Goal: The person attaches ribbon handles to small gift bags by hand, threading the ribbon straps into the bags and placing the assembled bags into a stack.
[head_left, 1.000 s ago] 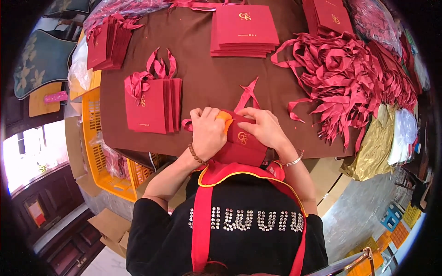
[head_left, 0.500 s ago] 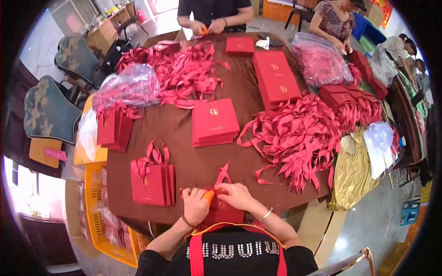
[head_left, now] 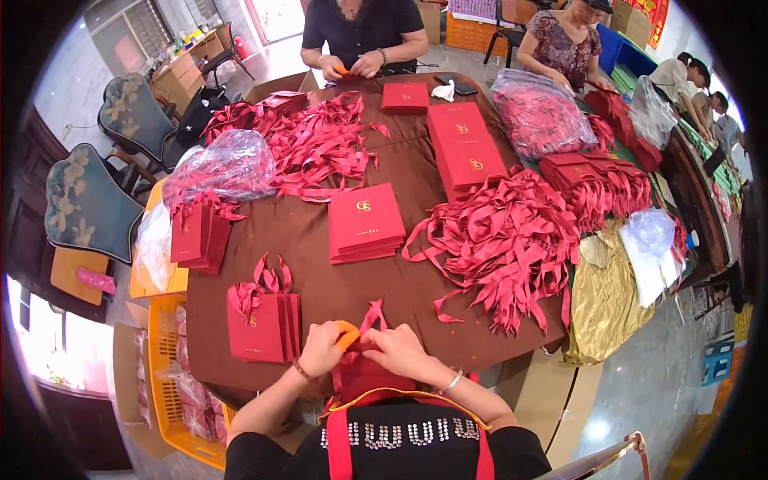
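At the near table edge a red paper bag point(head_left: 366, 382) lies against my front, partly covered by my hands. A red ribbon point(head_left: 373, 317) rises above it, and both hands meet at its lower part. My left hand point(head_left: 322, 349) is closed on the ribbon. Something orange point(head_left: 347, 336) sits at its fingers; whether worn or held, I cannot tell. My right hand point(head_left: 397, 352) pinches the ribbon from the other side. To the left stand several red bags point(head_left: 260, 330) with ribbon handles, close together.
On the brown tablecloth point(head_left: 304, 232) lie a stack of red bags point(head_left: 364, 220), a big ribbon heap point(head_left: 508, 248), another ribbon pile point(head_left: 328, 144) and long red boxes point(head_left: 468, 152). A gold sheet point(head_left: 604, 292) hangs at the right. A yellow crate point(head_left: 166, 376) stands lower left. Two people work across the table.
My hands have shifted slightly left and come closer together at the ribbon. The view has tilted a little, so the table things appear moved. The person across has lowered their hands.
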The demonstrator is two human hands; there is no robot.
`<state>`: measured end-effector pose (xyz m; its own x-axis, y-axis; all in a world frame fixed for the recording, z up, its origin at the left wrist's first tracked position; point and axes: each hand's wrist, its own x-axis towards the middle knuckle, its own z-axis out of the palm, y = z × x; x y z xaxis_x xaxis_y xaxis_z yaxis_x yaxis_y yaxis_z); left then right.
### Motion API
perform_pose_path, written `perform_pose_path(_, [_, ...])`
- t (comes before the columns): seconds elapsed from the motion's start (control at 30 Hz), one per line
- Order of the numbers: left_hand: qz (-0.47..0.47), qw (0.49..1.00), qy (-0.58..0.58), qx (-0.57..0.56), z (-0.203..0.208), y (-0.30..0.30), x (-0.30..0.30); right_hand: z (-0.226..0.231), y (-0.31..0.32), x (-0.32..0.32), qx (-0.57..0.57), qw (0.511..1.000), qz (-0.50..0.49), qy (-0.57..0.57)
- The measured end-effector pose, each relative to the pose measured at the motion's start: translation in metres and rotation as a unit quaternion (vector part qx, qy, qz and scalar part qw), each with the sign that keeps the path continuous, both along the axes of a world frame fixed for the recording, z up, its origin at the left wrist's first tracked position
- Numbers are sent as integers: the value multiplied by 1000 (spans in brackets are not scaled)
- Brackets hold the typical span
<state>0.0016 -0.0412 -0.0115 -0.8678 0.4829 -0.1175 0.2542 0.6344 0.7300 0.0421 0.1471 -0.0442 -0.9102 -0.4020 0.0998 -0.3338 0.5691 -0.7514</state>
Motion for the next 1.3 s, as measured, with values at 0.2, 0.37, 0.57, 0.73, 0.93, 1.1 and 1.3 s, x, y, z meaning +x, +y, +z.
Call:
perform_pose_path(0.2, [-191,969,-155,-34,6,-6,-39,-4,-14,20,48,993,-57,96])
perform_pose_path(0.37, [-289,949,-128,-18,-7,-9,-51,8,-21,21,29,993,-59,98])
perform_pose_path(0.57, [-311,929,-191,-58,-6,-10,-63,-8,-38,9,42,968,-99,227])
perform_pose_path(0.73, [-405,894,-116,-154,-2,-4,-76,-13,-36,-4,33,969,-87,230])
perform_pose_path(0.93, [-449,820,-354,-10,-31,-11,-96,-19,-33,0,49,975,-65,208])
perform_pose_path(1.1, [-321,829,-457,-31,-23,-26,-83,-26,-35,2,-6,981,-42,189])
perform_pose_path(1.3, [-312,880,-358,25,-34,-28,-82,-24,-29,-4,6,985,-45,165])
